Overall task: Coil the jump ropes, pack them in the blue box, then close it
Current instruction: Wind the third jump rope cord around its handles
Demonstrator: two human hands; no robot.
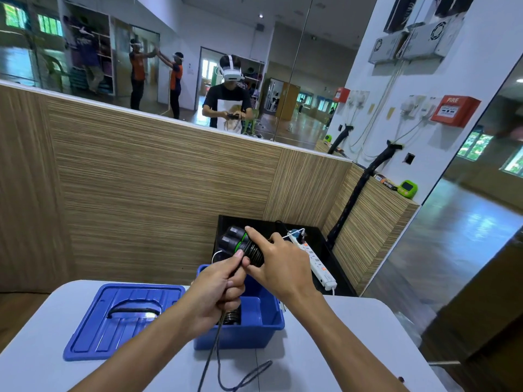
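Note:
My right hand [278, 265] grips the two black, green-ringed handles of a jump rope [245, 246], held side by side above the open blue box [254, 333]. Black cord is wound in tight turns around the handles. My left hand [219, 284] pinches the cord just below the winding; the loose rest of the cord [219, 360] hangs down past the box front and loops on the white table [339, 349]. Inside the box lies another coiled rope [232, 316], partly hidden by my left hand. The blue lid [119, 315] lies flat on the table, left of the box.
A wood-panelled low wall stands behind the table, with a mirror above it. Behind the box is a black stand carrying a white power strip [318, 265] and cables. A green timer [407, 188] sits on the ledge at the right.

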